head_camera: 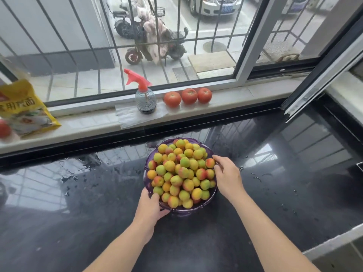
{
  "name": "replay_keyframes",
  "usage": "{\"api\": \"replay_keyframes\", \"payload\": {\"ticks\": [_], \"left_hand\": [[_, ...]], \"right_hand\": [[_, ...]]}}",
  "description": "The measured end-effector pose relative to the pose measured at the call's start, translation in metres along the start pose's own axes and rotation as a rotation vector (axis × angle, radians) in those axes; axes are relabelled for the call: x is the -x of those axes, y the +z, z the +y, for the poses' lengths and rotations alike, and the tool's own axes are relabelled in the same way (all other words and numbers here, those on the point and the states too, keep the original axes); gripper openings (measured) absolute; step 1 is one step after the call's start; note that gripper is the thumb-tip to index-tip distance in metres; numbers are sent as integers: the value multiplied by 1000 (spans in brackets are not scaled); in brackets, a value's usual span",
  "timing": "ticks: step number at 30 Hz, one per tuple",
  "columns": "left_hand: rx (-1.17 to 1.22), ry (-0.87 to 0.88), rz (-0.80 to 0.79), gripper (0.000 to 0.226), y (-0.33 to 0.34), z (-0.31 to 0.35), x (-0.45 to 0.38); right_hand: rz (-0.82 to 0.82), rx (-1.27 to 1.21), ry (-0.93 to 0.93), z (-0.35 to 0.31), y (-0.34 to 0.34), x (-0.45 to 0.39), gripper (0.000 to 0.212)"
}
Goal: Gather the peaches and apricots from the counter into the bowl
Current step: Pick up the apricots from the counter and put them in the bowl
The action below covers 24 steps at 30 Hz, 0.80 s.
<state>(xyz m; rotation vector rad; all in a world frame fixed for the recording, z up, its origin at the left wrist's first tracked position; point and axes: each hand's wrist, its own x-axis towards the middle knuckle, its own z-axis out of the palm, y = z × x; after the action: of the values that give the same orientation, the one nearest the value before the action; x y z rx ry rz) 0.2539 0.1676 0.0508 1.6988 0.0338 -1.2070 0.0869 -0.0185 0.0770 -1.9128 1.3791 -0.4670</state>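
Purple and translucent, the bowl sits low in the middle of the frame on the glossy black counter, and it is heaped with small peaches and apricots in yellow, green and red-blushed tones; every fruit you can see lies inside its rim. Your left hand is at the bowl's near-left edge, thumb lying over the rim beside the fruit and fingers curled under the bowl's side, so it grips the bowl. Your right hand is at the bowl's right edge, its fingers loosely bent and slightly spread, the fingertips touching a red-orange fruit at the rim without closing round it. Water droplets speckle the counter to the left of the bowl and further right.

Above the bowl, along the pale window sill, a spray bottle with a red trigger head stands on a clear plastic sheet, and three red tomatoes sit in a row just right of it. At the left edge of the frame a yellow printed bag leans on the sill.
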Motion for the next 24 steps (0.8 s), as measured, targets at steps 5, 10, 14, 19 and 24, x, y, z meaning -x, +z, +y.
{"api": "replay_keyframes", "payload": {"ticks": [5,10,14,19,24], "left_hand": [[-106,50,51,28,2,3,-7],[-223,66,124,22,-36,-1,7],[-287,57,119,24,-101,-14,25],[-262,51,-37,27,-160,-23,51],[-805,719,323,57,-138,-23,65]], "right_hand": [[131,-70,34,-6,1,27,41],[13,-30,-183,-7,14,79,43],[-65,-5,-154,-15,38,109,46],[-173,-286,73,-38,84,152,50],[-93,-314,116,-47,100,182,53]]}}
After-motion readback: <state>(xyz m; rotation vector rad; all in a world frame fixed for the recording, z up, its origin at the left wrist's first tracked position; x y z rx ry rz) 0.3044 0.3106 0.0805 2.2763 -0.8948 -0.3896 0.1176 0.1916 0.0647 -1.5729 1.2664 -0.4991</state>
